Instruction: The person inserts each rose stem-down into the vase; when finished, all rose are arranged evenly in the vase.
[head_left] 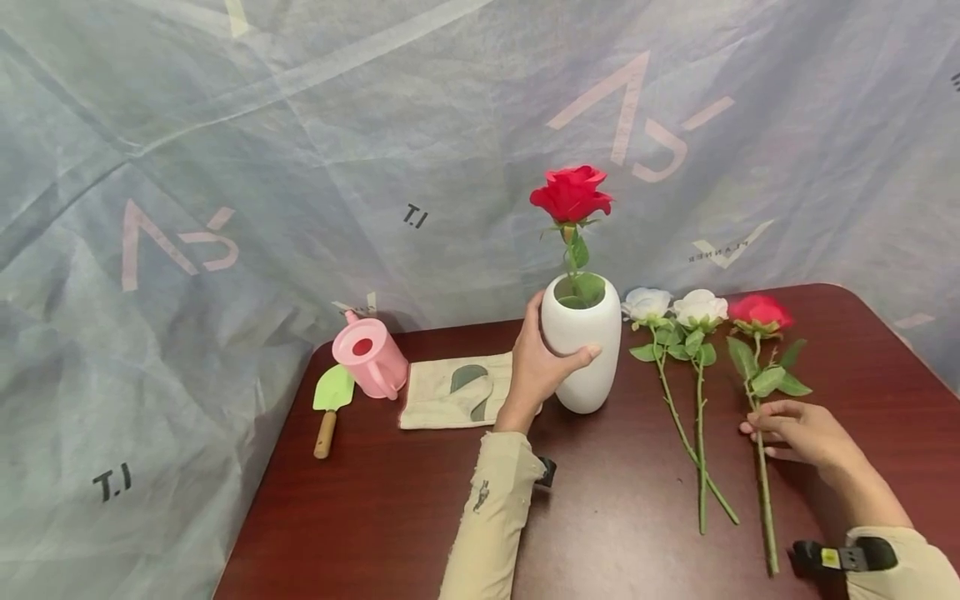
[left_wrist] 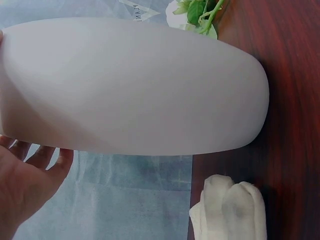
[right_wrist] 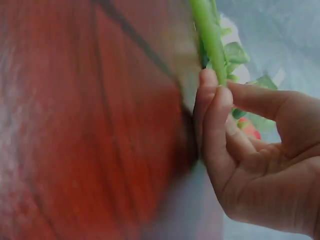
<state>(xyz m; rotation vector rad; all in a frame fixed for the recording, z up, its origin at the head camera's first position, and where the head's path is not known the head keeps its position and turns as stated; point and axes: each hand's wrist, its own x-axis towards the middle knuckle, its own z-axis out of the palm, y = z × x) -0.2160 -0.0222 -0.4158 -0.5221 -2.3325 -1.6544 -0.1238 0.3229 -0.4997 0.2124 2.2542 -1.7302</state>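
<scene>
A white vase (head_left: 583, 358) stands upright on the table, with one red rose (head_left: 572, 193) rising from its mouth. My left hand (head_left: 534, 364) grips the vase's upper left side, the thumb across its front; the left wrist view shows the fingertips curling round the vase (left_wrist: 135, 87) near its rim. Further right, my right hand (head_left: 802, 433) pinches the green stem of a second red rose (head_left: 763, 380). In the right wrist view, thumb and fingers close on that stem (right_wrist: 209, 37). Two white roses (head_left: 699, 308) lie between the vase and this rose, their stems crossing.
Left of the vase lie folded cream gloves (head_left: 442, 400). Beside them a pink watering can (head_left: 382, 362) stands near the back edge, and a green trowel with a wooden handle (head_left: 326, 435) lies at the table's left. A grey printed cloth (head_left: 337, 167) hangs behind the table (head_left: 360, 525).
</scene>
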